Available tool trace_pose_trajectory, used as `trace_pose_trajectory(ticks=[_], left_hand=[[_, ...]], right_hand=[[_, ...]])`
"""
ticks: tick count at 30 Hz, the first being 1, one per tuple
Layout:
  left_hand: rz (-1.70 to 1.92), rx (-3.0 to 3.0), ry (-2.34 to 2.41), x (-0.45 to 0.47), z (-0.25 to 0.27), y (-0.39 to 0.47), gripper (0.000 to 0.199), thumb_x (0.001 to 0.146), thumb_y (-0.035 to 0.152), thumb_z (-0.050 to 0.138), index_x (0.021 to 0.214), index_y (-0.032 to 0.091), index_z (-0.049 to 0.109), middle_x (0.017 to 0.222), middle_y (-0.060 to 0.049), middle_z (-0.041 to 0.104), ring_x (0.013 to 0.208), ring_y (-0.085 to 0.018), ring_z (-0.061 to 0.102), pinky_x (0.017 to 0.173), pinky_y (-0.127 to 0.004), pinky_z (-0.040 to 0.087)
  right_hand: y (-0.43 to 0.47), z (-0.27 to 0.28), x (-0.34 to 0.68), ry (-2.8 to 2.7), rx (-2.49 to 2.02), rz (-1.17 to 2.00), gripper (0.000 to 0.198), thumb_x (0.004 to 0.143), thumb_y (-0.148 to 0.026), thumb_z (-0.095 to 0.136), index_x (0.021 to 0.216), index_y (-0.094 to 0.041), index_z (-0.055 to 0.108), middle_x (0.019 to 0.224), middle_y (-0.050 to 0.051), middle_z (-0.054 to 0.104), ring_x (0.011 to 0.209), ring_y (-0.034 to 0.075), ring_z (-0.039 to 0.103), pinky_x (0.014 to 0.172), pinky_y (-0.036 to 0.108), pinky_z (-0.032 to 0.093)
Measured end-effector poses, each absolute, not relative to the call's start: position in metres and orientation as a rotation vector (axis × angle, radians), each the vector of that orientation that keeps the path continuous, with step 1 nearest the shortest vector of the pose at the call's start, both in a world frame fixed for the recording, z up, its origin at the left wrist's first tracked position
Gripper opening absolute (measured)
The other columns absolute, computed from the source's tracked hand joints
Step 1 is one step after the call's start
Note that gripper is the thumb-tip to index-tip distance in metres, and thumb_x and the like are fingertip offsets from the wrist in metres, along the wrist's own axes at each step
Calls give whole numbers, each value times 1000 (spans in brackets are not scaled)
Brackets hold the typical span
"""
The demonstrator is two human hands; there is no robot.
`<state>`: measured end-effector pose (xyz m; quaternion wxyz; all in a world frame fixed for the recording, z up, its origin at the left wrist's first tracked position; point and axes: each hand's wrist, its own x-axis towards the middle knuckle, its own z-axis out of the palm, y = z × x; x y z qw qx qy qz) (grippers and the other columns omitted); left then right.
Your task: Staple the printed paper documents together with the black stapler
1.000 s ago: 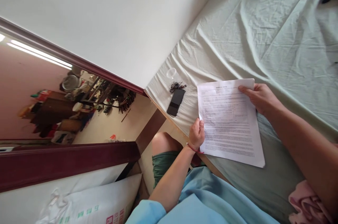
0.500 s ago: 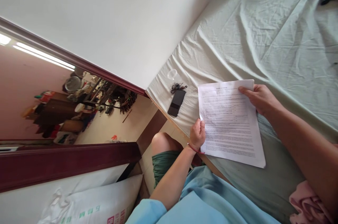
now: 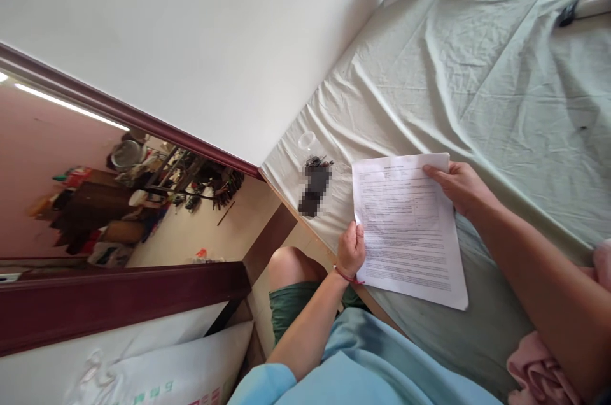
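A stack of printed paper sheets (image 3: 405, 239) is held up over the bed, its typed side facing me. My left hand (image 3: 351, 249), with a red string on the wrist, grips the left edge with the thumb on top. At the upper right corner, my right hand (image 3: 461, 187) pinches the sheets, thumb on the front and fingers hidden behind. Left of the paper, a dark, pixelated phone-like object (image 3: 315, 191) lies on the sheet, with a tangle of dark cable (image 3: 317, 163) and a clear plastic cup (image 3: 307, 140) just beyond it.
A pale green bedsheet (image 3: 477, 86) covers the bed, wrinkled along its length. Pink cloth (image 3: 544, 370) is bunched near my right forearm. A white wall (image 3: 205, 35) rises at the left, beside a doorway onto a cluttered room. White sacks (image 3: 181, 354) stand at lower left.
The view has shifted slightly, so everything sits a little lower and further left. Both hands keep the same hold on the paper sheets. The phone-like object now appears pixelated.
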<state>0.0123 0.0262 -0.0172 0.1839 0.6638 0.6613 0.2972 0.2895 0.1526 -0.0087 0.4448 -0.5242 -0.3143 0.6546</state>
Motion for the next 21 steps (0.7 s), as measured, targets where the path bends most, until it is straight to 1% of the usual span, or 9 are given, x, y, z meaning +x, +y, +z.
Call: trace_pose_trajectory(ticks=[2, 6, 12, 17, 21], left_hand=[[845, 1862, 1868, 13, -15, 26, 43, 109, 53, 39, 76, 26, 40, 61, 1, 46, 55, -17, 44, 61, -33, 31], [826, 1825, 1881, 16, -13, 24, 41, 109, 52, 38, 77, 26, 39, 60, 2, 45, 55, -17, 44, 60, -33, 32], [808, 1755, 1926, 19, -12, 22, 36, 108, 52, 38, 82, 26, 41, 60, 3, 44, 55, -17, 44, 59, -32, 30], [839, 1657, 1873, 22, -5, 22, 44, 108, 56, 38, 78, 25, 39, 59, 4, 41, 54, -15, 41, 59, -30, 30], [920, 1553, 1754, 17, -1, 24, 53, 105, 64, 46, 72, 23, 39, 61, 4, 39, 57, -13, 39, 59, -29, 32]], right_hand=[[152, -6, 290, -772, -1300, 1637, 29, 76, -48, 89, 82, -22, 77, 80, 7, 80, 73, 26, 77, 62, 35, 64], [149, -1, 290, -815, -1302, 1621, 24, 80, -46, 84, 78, -24, 75, 79, 6, 79, 74, 26, 77, 64, 35, 63], [147, 3, 291, -891, -1342, 1577, 26, 83, -50, 78, 77, -25, 75, 77, 5, 78, 71, 25, 75, 61, 33, 60], [147, -2, 292, -990, -1433, 1488, 31, 82, -54, 78, 77, -24, 75, 75, 4, 77, 68, 23, 72, 57, 32, 57], [149, -10, 293, -1039, -1482, 1468, 33, 81, -57, 79, 79, -24, 76, 74, 3, 76, 66, 22, 71, 58, 31, 56]])
